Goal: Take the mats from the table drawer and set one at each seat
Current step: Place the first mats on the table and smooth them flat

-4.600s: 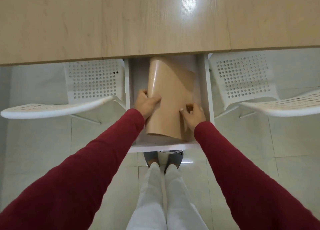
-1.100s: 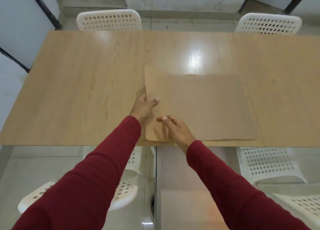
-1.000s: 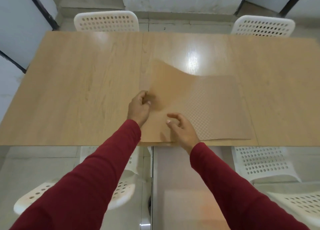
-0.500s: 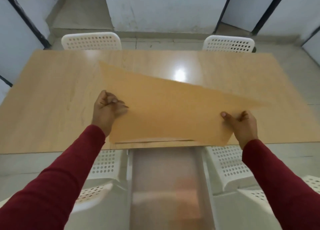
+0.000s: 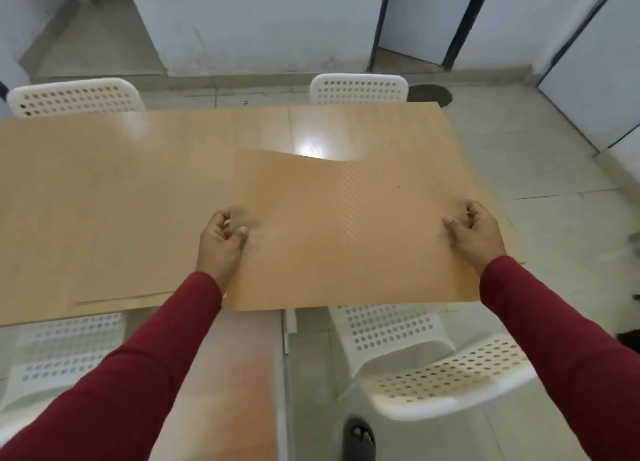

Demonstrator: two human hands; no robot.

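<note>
A tan textured mat (image 5: 346,232) hangs above the right half of the wooden table (image 5: 104,190), its near edge overhanging the table's front. My left hand (image 5: 221,242) pinches its left edge, thumb on top. My right hand (image 5: 476,233) pinches its right edge the same way. More tan mats (image 5: 121,299) lie flat at the table's near edge, left of my left arm, blending with the wood. The open white drawer (image 5: 242,374) juts out below the table between my arms; its inside is blurred.
White perforated chairs stand at each seat: two on the far side (image 5: 74,96) (image 5: 358,88) and two on the near side (image 5: 59,349) (image 5: 415,363). A sandalled foot (image 5: 360,440) shows on the tiled floor. White walls with dark frames lie beyond.
I have lifted one mat off the pile with both hands and carried it to the right, over the table's right half. The view has swung to the right.
</note>
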